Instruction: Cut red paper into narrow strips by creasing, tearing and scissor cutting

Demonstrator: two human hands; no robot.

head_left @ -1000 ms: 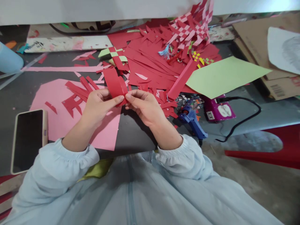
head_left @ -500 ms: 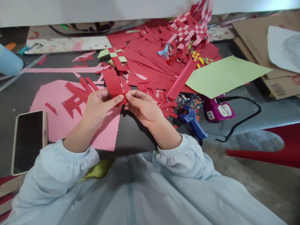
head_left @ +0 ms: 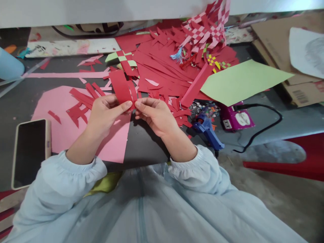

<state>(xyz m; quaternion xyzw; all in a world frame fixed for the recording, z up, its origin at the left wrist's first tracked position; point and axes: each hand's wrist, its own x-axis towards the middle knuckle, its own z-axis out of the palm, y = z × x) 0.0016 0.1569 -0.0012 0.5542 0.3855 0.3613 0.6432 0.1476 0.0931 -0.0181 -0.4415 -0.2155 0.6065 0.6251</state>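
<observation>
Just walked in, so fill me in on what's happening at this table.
A person's left hand and right hand pinch a piece of red paper between them, held above a pink sheet. Red paper strips and scraps lie around it. A blue glue gun rests to the right, near a light green sheet, and a phone lies to the left.

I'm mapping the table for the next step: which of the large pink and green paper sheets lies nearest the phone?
The pink sheet, right beside the phone and partly beneath the left hand. The green sheet is farther right, by the purple box.
</observation>
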